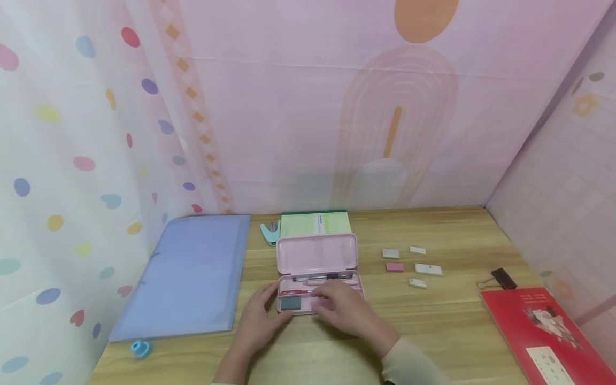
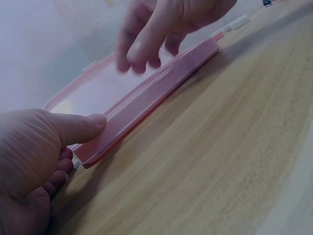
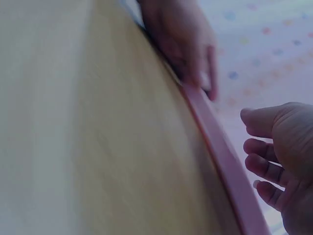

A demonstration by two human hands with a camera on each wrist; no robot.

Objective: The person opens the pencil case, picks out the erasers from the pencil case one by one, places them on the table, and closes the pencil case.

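A pink pencil case (image 1: 317, 254) lies on the table with its lid raised. In its tray sit a black pen (image 1: 339, 276), a red pen (image 1: 294, 292) and a dark grey block (image 1: 290, 303). My left hand (image 1: 258, 319) grips the case's left end, its thumb (image 2: 83, 128) along the front wall. Above the tray's right half is my right hand (image 1: 344, 306), fingers loosely bent. Nothing shows between those fingers in the right wrist view, where the hand (image 3: 288, 156) stands apart from the case wall (image 3: 222, 152).
Several erasers, one a pink eraser (image 1: 394, 267), lie right of the case. A blue folder (image 1: 192, 278) and a light-blue knob-shaped piece (image 1: 141, 349) are at left. Behind stand a stapler (image 1: 270, 233) and green notebook (image 1: 300, 224). A binder clip (image 1: 503, 278) and red book (image 1: 524, 321) lie at right.
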